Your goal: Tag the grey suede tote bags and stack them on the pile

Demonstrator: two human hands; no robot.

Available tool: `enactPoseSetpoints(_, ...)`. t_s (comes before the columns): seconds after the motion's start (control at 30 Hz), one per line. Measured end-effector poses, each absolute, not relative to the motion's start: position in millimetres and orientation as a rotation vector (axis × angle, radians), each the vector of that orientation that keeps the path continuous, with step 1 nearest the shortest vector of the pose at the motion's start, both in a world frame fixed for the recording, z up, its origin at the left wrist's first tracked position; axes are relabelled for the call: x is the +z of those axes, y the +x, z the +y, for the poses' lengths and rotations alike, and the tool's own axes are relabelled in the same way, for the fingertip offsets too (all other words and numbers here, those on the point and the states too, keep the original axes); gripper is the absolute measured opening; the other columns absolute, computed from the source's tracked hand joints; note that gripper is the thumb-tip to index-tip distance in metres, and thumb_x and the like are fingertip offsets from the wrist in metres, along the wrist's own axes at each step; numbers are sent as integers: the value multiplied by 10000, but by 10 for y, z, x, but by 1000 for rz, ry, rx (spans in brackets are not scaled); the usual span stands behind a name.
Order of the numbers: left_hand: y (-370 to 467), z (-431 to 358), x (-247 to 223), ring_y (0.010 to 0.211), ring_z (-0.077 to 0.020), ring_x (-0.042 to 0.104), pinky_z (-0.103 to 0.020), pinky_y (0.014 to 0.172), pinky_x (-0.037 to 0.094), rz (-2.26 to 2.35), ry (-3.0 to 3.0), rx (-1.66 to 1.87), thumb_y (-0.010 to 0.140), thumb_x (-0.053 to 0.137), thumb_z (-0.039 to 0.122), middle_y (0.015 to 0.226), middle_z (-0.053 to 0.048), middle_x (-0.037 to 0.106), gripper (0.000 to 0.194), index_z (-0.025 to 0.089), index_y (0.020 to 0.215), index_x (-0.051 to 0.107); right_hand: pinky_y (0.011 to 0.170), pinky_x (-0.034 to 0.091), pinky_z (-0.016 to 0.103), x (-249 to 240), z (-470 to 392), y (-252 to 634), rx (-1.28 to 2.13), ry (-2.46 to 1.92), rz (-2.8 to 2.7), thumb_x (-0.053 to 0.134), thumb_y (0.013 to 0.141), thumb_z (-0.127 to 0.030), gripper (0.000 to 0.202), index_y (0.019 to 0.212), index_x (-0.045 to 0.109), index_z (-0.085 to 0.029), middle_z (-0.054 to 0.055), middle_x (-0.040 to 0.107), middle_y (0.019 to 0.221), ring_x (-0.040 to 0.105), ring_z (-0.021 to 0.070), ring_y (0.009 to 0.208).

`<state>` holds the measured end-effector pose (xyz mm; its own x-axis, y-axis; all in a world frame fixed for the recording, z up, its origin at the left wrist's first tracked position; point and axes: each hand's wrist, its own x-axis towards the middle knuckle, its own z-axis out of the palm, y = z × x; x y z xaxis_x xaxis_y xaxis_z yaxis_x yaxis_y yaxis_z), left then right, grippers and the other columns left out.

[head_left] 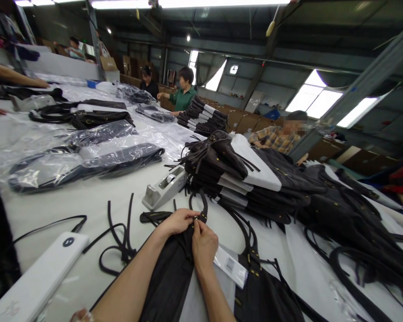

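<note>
A black bag [168,277] with loop handles lies on the white table in front of me. My left hand [178,222] is closed, its fingertips pinching the bag's strap at the base of a handle [204,208]. Right beside it, my right hand [204,243] pinches the same spot, thumb and forefinger together. The small part between the fingertips is mostly hidden. A white tag with a barcode [230,266] lies by my right wrist, near the second handle with gold-coloured fittings. Loose black straps [124,243] trail left of my left forearm.
Beyond my hands stands a grey tape dispenser [164,188]. Right of it is a stack of black bags [235,179] with white paper. A white box-shaped device [36,277] sits at left. Bags in clear plastic [87,161] lie farther off. Several people work around the table.
</note>
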<state>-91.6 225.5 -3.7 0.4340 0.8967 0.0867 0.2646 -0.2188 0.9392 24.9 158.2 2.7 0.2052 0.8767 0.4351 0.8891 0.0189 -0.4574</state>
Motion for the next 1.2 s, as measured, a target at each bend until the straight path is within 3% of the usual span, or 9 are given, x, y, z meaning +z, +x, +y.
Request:
enactPoseSetpoints(0.13, -904, 2268, -82, 883, -216, 656, -318, 851, 488, 1070, 1670, 858, 714, 517, 167, 941, -63, 731, 297, 154, 925, 725, 556, 357, 278, 25, 1586, 240, -47, -1804, -1662, 377, 935, -315, 353, 852, 701, -203, 81, 713, 739, 634, 198, 603)
enactPoseSetpoints(0.27, -902, 2269, -25, 716, -178, 626, -280, 709, 477, 1165, 1632, 945, 706, 524, 172, 760, -31, 700, 236, 155, 863, 699, 567, 361, 277, 89, 1567, 278, -75, -1800, -1757, 396, 922, -261, 297, 869, 681, -193, 82, 700, 745, 631, 190, 616)
enactPoseSetpoints(0.47, -896, 2250, 229, 758, -149, 582, -269, 740, 441, 1230, 1592, 1169, 771, 455, 175, 847, -11, 644, 198, 199, 890, 610, 745, 379, 315, 339, 1518, 462, -33, -1701, -1901, 433, 883, -162, 232, 984, 636, -216, 57, 696, 815, 643, 199, 761)
enactPoseSetpoints(0.7, -850, 2152, 406, 726, -112, 532, -221, 673, 421, 849, 1500, 1089, 810, 473, 218, 817, 25, 526, 179, 204, 976, 538, 573, 381, 238, 459, 1588, 557, 526, -1560, -1641, 465, 883, -343, 238, 996, 638, -225, -23, 617, 636, 563, 148, 567)
enactPoseSetpoints(0.9, -849, 2092, 466, 691, -98, 453, -210, 639, 368, 815, 1556, 1005, 825, 479, 223, 798, 35, 492, 202, 206, 1017, 539, 607, 377, 229, 417, 1617, 551, 579, -1476, -1634, 482, 867, -350, 220, 877, 642, -198, -8, 637, 723, 538, 135, 616)
enactPoseSetpoints(1.2, -805, 2144, 374, 652, -99, 493, -228, 630, 369, 807, 1354, 1059, 795, 507, 215, 705, 54, 487, 284, 174, 1074, 474, 549, 344, 222, 429, 1612, 542, 754, -1385, -1524, 528, 823, -398, 235, 756, 583, -180, -19, 548, 655, 462, 120, 583)
